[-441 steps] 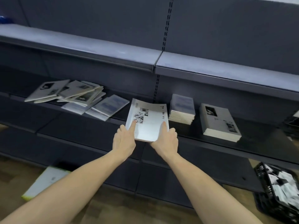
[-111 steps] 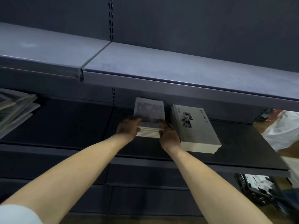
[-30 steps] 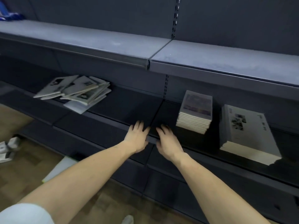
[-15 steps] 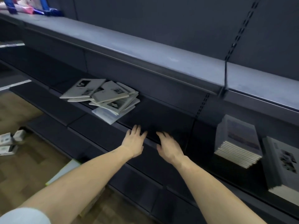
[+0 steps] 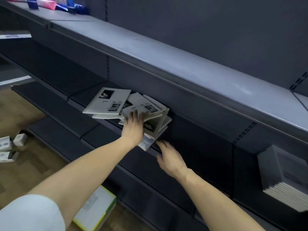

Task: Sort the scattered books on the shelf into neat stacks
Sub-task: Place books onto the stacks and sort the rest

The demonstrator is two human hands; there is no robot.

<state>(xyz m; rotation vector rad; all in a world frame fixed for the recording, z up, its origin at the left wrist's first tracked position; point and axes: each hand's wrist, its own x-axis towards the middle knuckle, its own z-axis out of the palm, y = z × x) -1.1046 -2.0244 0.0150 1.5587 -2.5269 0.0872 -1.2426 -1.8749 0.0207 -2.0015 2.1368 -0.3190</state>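
Our left hand (image 5: 133, 129) is the nearer one — its fingers (image 5: 135, 116) lie flat and spread on the top book (image 5: 141, 109) of the loose pile (image 5: 116, 105), pressing rather than gripping. The pile fans out ahead of and to the left of those fingers on the shelf (image 5: 55, 104), and the books' long axes run off at differing slants. Our right hand (image 5: 170, 158) hangs released and empty just below the pile's near corner, so we judge it must come up under that edge before we can square anything — the neat stack (image 5: 286, 180) sits well off to its right.
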